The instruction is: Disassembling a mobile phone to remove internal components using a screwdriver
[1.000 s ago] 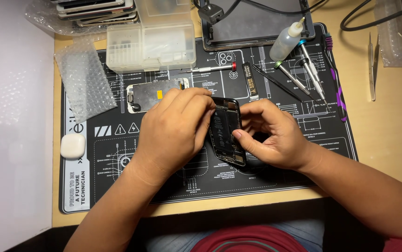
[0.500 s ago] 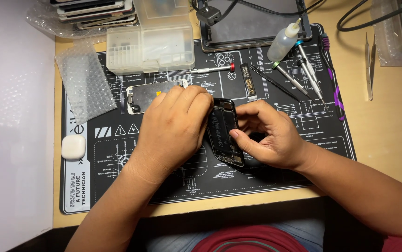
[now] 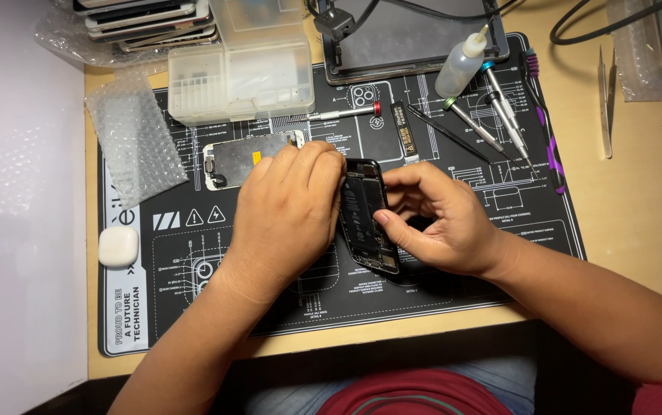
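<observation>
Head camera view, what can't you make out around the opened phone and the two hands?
- Left hand: its fingertips curl over the opened phone, so whether they pinch a tool or part is hidden.
- Phone's left edge: covered by those fingers.
- Phone's lower end: partly behind the right hand and its thumb.
- Phone's inner parts: too small to tell apart.
- Stacked phones: cut off by the top edge.

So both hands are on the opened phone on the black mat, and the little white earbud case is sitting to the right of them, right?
Not quite. Both the left hand and right hand are on the opened phone over the black mat, but the head view shows the white earbud case to their left, at the mat's left edge.
</observation>
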